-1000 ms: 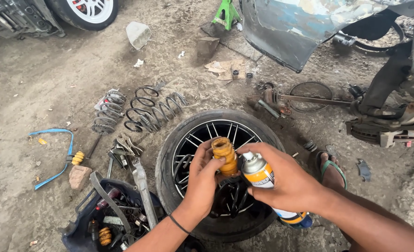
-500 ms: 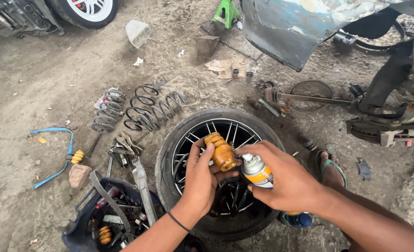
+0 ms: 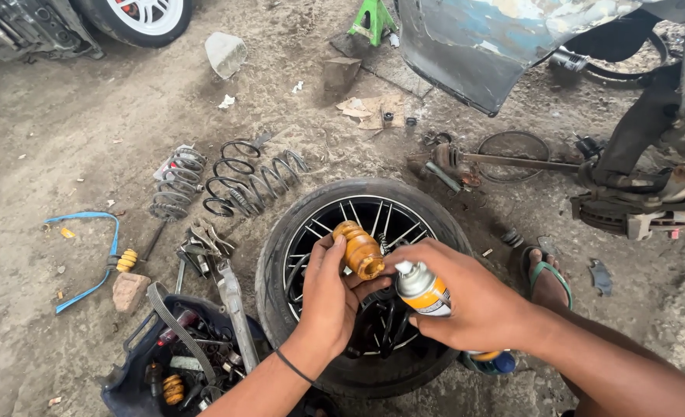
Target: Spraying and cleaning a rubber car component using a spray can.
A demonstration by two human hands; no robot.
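My left hand [image 3: 328, 297] grips a ribbed orange rubber bump stop [image 3: 359, 249], tilted with its open end toward a spray can. My right hand [image 3: 466, 297] holds that silver spray can [image 3: 421, 289] upright, its white nozzle close to the bump stop's open end. Both hands are above a car wheel [image 3: 362, 278] that lies flat on the dirt, with a black spoked rim and its tyre on.
Two coil springs [image 3: 238, 181] lie left of the wheel. An open tool bag [image 3: 176, 363] and loose wrenches [image 3: 203, 247] sit at lower left. A car body [image 3: 505, 38] and bare suspension hub [image 3: 651, 177] stand at right. My sandalled foot [image 3: 543, 270] rests beside the wheel.
My left hand has tilted the bump stop from upright so its open end faces the can. My right hand has lowered the can and brought its nozzle up to that end.
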